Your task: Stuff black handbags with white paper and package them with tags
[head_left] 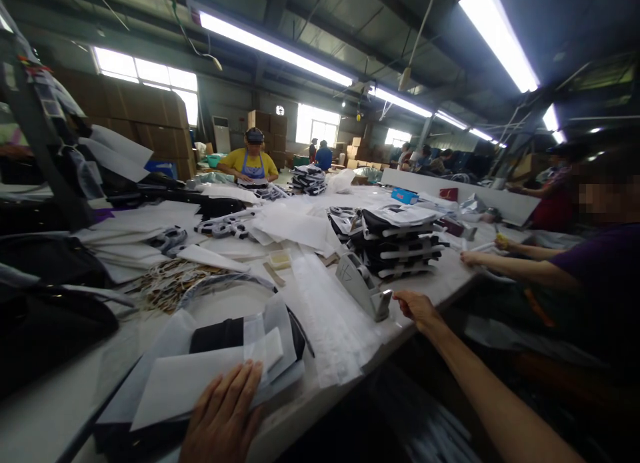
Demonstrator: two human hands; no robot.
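Note:
My left hand (227,409) lies with fingers stretched out on a sheet of white paper (185,376), pressing it onto a black bag (220,335) that is partly wrapped in white sheets. A small folded white piece (270,349) rests on top, beside my fingertips. My right hand (417,309) reaches forward, thumb and fingers pinched together at the front end of a grey tape dispenser (363,286). The clear tape between the fingers is barely visible. Translucent plastic bags (333,316) lie flat between my two hands.
A stack of wrapped black bags (395,239) stands behind the dispenser. Paper sheets (295,223) and a heap of brown strips (175,283) cover the table further left. At the right, a co-worker's arms (515,266) reach over the table edge. Another person (253,159) works across the table.

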